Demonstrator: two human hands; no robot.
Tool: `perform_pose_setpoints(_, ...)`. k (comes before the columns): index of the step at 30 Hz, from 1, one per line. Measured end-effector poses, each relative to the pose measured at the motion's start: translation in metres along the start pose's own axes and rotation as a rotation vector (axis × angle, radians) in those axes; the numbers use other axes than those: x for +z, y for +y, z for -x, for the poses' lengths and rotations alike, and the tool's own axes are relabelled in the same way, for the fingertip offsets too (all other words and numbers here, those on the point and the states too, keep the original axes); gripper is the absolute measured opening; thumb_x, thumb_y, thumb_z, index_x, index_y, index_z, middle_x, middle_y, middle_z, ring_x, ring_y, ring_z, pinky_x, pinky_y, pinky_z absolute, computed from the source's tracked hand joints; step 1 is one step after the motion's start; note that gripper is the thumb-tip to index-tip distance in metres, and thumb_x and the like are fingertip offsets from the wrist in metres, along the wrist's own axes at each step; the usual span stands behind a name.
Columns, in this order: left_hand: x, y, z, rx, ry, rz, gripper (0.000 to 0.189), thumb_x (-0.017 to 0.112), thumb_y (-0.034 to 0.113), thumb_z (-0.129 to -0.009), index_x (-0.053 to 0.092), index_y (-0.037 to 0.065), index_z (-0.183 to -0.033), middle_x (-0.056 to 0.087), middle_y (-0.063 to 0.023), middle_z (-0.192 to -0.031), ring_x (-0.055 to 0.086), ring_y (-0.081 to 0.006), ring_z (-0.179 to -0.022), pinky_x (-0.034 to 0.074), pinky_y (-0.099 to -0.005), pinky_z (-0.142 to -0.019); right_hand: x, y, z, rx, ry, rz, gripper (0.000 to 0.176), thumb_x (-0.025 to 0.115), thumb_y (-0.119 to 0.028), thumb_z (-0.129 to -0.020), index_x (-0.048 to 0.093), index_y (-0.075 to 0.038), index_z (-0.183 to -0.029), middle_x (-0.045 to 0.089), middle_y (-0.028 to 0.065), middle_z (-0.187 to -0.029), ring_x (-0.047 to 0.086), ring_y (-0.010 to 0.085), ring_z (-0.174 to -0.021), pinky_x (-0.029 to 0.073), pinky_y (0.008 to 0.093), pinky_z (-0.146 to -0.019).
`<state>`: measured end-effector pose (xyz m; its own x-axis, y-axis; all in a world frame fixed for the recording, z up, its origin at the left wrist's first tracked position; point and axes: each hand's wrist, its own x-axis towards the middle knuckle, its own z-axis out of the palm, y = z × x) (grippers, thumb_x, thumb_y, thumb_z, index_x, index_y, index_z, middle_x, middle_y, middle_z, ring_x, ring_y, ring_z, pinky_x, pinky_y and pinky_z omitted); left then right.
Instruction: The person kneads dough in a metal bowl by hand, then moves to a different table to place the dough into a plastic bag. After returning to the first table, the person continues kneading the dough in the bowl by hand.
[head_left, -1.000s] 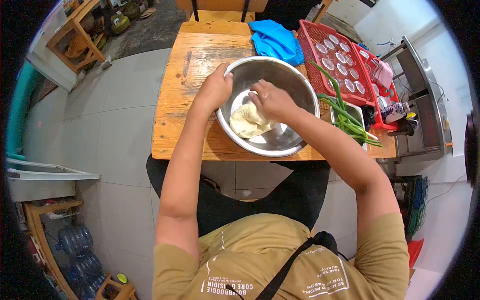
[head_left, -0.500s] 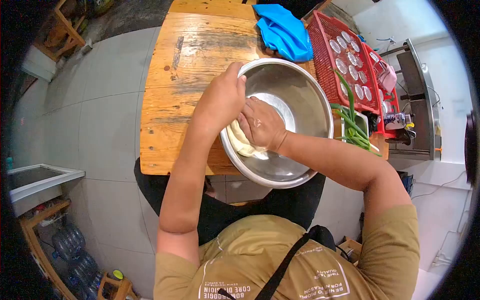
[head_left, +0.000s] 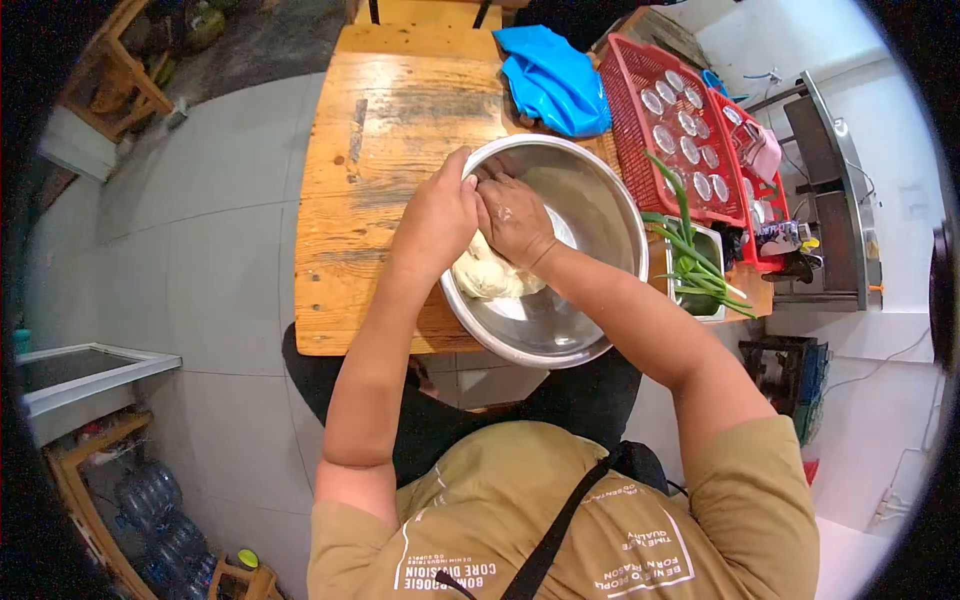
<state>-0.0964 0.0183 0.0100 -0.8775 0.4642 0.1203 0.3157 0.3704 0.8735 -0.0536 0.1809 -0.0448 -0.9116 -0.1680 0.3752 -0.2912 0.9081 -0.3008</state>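
A large steel bowl stands at the table's near edge. Pale dough lies against the bowl's left inner side. My left hand grips the bowl's left rim, its fingers wrapped round the edge. My right hand is inside the bowl, pressed on the far side of the dough with its fingers pointing to the upper left. The two hands meet near the rim, and the right fingertips are partly hidden.
A blue plastic bag lies behind the bowl. Right of it stands a red basket holding several clear cups. Green onions lie across a metal tray. The wooden table extends left of the bowl.
My right hand has moved up toward the bowl's far left side, and more of the dough now shows below it. The whole view has shifted slightly.
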Motion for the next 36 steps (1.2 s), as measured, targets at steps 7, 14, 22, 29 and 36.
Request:
perform_pose_setpoints(7, -0.005, 0.009, -0.002, -0.032, -0.006, -0.065, 0.043, 0.051, 0.016, -0.102, 0.050, -0.001, -0.141, 0.066, -0.0352, -0.112, 0.063, -0.0505, -0.107, 0.050, -0.0524, -0.093, -0.027, -0.012, 0.002, 0.109, -0.156, -0.130, 0.027, 0.055, -0.026, -0.101, 0.066, -0.004, -0.090, 0.069, 0.0191, -0.090, 0.065, 0.0418, -0.094, 0.051, 0.0518, -0.085)
perform_pose_setpoints(14, 0.006, 0.007, 0.006, -0.049, 0.064, -0.087, 0.043, 0.049, 0.016, -0.103, 0.049, -0.003, -0.141, 0.066, -0.0344, -0.114, 0.063, -0.0497, -0.109, 0.050, -0.0522, -0.094, -0.128, -0.017, 0.051, -0.110, -0.535, -0.040, 0.034, 0.059, -0.023, -0.099, 0.066, -0.009, -0.129, 0.068, 0.0148, -0.123, 0.066, 0.0336, -0.109, 0.054, 0.0448, -0.092)
perform_pose_setpoints(22, 0.008, 0.012, 0.005, -0.122, -0.008, -0.073, 0.043, 0.047, 0.019, -0.105, 0.049, 0.001, -0.144, 0.064, -0.0322, -0.124, 0.063, -0.0469, -0.116, 0.050, -0.0495, -0.098, -0.135, -0.029, 0.080, 0.020, -0.894, 0.088, 0.062, 0.036, -0.039, -0.109, 0.031, 0.000, -0.157, 0.033, 0.0171, -0.163, 0.032, 0.0302, -0.151, 0.025, 0.0421, -0.125)
perform_pose_setpoints(29, 0.007, 0.015, 0.007, -0.095, 0.017, -0.127, 0.042, 0.047, 0.018, -0.104, 0.049, 0.000, -0.142, 0.065, -0.0336, -0.119, 0.063, -0.0490, -0.111, 0.051, -0.0517, -0.094, -0.091, -0.027, 0.048, 0.036, -0.993, 0.232, 0.068, 0.036, -0.035, -0.108, 0.018, 0.006, -0.159, 0.017, 0.0205, -0.168, 0.016, 0.0349, -0.156, 0.019, 0.0463, -0.127)
perform_pose_setpoints(36, 0.008, 0.015, 0.007, -0.144, 0.116, -0.198, 0.039, 0.047, 0.018, -0.104, 0.048, 0.000, -0.139, 0.065, -0.0313, -0.118, 0.065, -0.0487, -0.106, 0.052, -0.0536, -0.090, -0.105, 0.015, 0.008, 0.443, -0.592, -0.641, 0.050, 0.051, -0.030, -0.102, 0.056, 0.001, -0.141, 0.071, 0.0211, -0.123, 0.065, 0.0321, -0.121, 0.052, 0.0437, -0.098)
